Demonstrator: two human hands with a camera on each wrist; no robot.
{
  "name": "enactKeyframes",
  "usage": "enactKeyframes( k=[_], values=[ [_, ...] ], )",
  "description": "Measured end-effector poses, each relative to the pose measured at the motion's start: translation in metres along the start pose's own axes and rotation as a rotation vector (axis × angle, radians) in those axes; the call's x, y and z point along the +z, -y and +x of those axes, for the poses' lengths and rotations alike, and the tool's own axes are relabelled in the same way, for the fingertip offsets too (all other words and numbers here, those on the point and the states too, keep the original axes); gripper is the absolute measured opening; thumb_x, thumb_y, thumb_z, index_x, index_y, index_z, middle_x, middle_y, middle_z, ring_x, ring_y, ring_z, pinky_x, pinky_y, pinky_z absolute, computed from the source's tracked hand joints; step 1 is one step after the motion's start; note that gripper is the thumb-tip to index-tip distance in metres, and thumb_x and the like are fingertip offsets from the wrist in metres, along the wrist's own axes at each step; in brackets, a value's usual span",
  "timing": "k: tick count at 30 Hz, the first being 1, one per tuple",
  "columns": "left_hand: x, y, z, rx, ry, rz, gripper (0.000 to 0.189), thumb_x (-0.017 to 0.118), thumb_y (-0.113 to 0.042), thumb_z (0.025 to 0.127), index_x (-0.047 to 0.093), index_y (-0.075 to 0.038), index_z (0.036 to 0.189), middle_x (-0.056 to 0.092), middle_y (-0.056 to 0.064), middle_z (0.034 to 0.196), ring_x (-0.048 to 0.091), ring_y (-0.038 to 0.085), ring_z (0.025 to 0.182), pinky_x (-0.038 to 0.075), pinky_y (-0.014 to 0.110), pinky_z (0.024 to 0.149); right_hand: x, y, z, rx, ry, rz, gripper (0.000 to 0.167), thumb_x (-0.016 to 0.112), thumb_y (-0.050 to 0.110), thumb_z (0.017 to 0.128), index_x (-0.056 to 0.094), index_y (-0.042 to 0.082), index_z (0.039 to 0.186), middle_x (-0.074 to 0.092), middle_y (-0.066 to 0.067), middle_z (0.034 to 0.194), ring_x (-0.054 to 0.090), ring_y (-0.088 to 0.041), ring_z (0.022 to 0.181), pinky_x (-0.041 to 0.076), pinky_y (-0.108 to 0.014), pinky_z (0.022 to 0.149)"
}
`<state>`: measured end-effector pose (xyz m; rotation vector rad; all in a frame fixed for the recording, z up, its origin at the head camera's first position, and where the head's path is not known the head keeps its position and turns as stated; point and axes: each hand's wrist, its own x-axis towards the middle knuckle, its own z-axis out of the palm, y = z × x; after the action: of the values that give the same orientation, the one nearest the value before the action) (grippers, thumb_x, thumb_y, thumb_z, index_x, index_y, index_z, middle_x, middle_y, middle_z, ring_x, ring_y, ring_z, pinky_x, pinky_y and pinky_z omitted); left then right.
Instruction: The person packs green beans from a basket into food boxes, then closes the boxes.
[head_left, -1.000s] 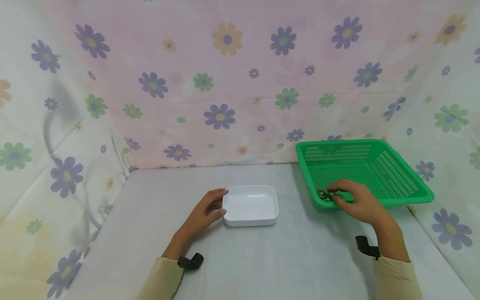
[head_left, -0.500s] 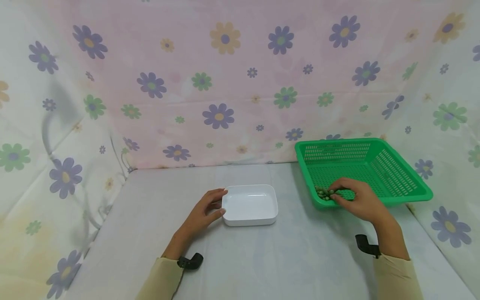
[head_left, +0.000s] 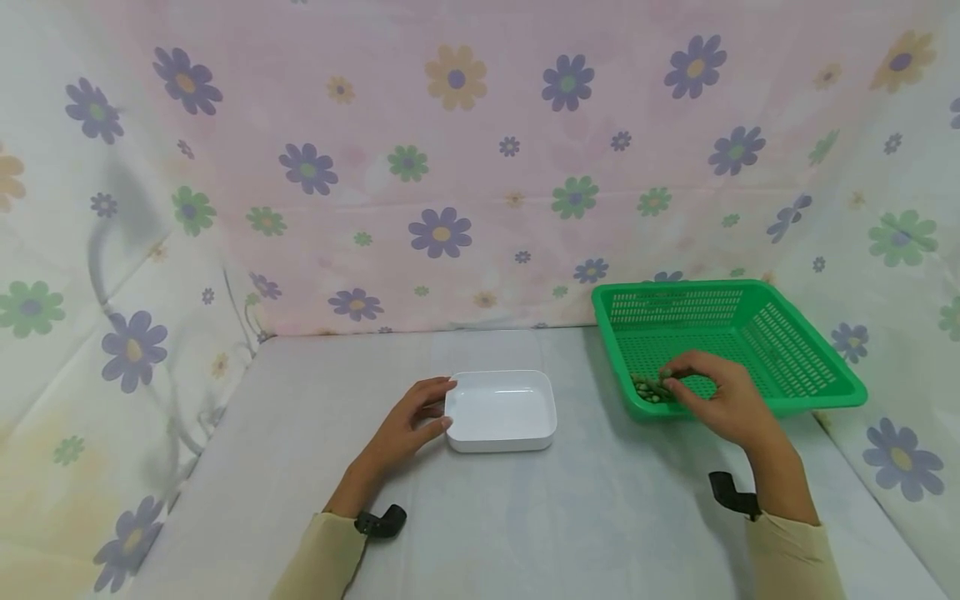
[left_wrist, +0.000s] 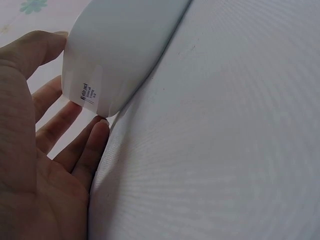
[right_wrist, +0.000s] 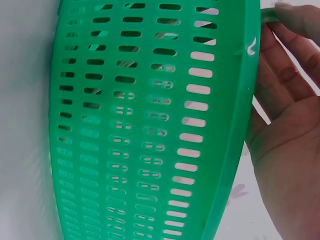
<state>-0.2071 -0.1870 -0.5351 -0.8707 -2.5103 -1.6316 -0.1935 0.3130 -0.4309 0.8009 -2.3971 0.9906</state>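
Observation:
A shallow white rectangular dish [head_left: 501,408] rests on the table. My left hand [head_left: 408,425] holds its left end, thumb toward the near corner and fingertips at the far one. In the left wrist view several fingertips [left_wrist: 101,125] touch the dish's end wall, which carries small printed text. At the right, my right hand [head_left: 723,396] is over the near left corner of a green plastic basket [head_left: 817,333]. It pinches a green bean piece [right_wrist: 270,16] between thumb and finger. More green bean pieces [head_left: 648,387] lie heaped in that corner, partly behind the fingers.
A pale cloth covers the table [head_left: 480,517]. Flower-printed curtains [head_left: 480,167] stand at the back and both sides, with the basket close to the back and right ones. The basket's slotted wall [right_wrist: 150,125] fills much of the right wrist view.
My right hand has worked among the green bean pieces and risen slightly, with a piece between thumb and finger. My left hand and the white dish have stayed in place.

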Motion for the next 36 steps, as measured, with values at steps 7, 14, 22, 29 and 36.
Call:
enactKeyframes(
  k=[7,14,22,29,36],
  values=[
    [0.0,0.0,0.0,-0.009,-0.002,0.002,0.059,0.071,-0.015,0.103,0.049,-0.014,0.158,0.043,0.009,0.164,0.053,0.034,0.142,0.051,0.049,0.112,-0.001,0.005,0.004,-0.018,-0.058,0.027,0.034,0.078,-0.019,0.084,0.076,0.006,0.107,0.076,-0.002,0.102,0.066,0.003,0.097,0.049,-0.007,0.089],
    [0.0,-0.001,0.0,-0.028,-0.001,0.001,0.06,0.072,-0.016,0.103,0.05,-0.016,0.159,0.043,0.006,0.164,0.054,0.031,0.142,0.051,0.047,0.112,-0.003,0.01,0.008,-0.085,-0.114,0.035,0.044,0.078,-0.027,0.077,0.076,0.004,0.108,0.075,-0.006,0.102,0.066,0.003,0.098,0.05,-0.008,0.089],
    [-0.001,0.0,-0.001,-0.018,-0.004,-0.001,0.059,0.072,-0.015,0.103,0.05,-0.016,0.158,0.044,0.007,0.164,0.054,0.032,0.141,0.052,0.046,0.111,-0.005,0.018,0.012,-0.07,-0.147,0.034,0.039,0.076,-0.025,0.079,0.076,0.001,0.107,0.075,-0.009,0.101,0.067,0.0,0.099,0.051,-0.009,0.088],
    [-0.001,-0.001,0.0,-0.029,-0.002,-0.01,0.059,0.072,-0.015,0.103,0.051,-0.016,0.158,0.044,0.007,0.163,0.053,0.032,0.142,0.052,0.045,0.112,-0.005,0.025,0.015,-0.093,-0.201,0.047,0.041,0.076,-0.027,0.076,0.077,0.001,0.106,0.075,-0.011,0.099,0.066,-0.002,0.098,0.05,-0.01,0.088],
    [-0.001,0.002,0.0,-0.049,-0.003,-0.019,0.059,0.073,-0.016,0.103,0.051,-0.018,0.158,0.044,0.006,0.163,0.053,0.032,0.143,0.052,0.046,0.112,-0.005,0.038,0.024,-0.167,-0.271,0.055,0.036,0.073,-0.028,0.073,0.075,-0.006,0.101,0.073,-0.018,0.094,0.066,-0.001,0.098,0.05,-0.012,0.09]
  ],
)
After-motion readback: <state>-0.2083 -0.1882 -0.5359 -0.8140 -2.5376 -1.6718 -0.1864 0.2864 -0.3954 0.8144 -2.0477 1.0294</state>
